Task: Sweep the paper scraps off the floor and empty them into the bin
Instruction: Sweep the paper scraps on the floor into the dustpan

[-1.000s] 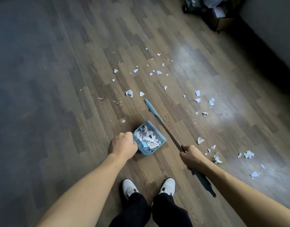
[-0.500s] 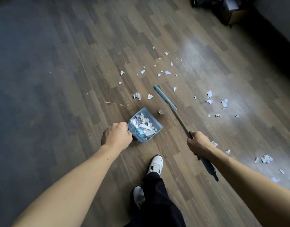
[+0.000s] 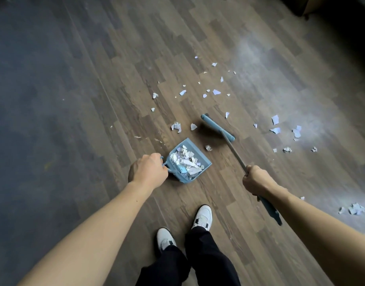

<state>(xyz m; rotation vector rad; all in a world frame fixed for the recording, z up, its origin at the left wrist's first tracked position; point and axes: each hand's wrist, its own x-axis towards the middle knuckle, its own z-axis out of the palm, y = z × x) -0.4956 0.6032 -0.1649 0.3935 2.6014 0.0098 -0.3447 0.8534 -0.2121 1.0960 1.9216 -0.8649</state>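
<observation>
gripping dustpan (image 3: 200, 156) and broom (image 3: 217, 127)

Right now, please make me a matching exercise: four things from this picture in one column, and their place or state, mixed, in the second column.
1. dustpan
2. broom
3. crumpled scrap
4. shoes

a. white, near the bottom edge
b. held by the right hand
c. on the floor between dustpan and broom head
d. filled with paper, held by the left hand

Pairs: 1-d, 2-b, 3-c, 4-a

Both hands (image 3: 148, 169) (image 3: 255, 180) fisted, arms apparently outstretched.
</observation>
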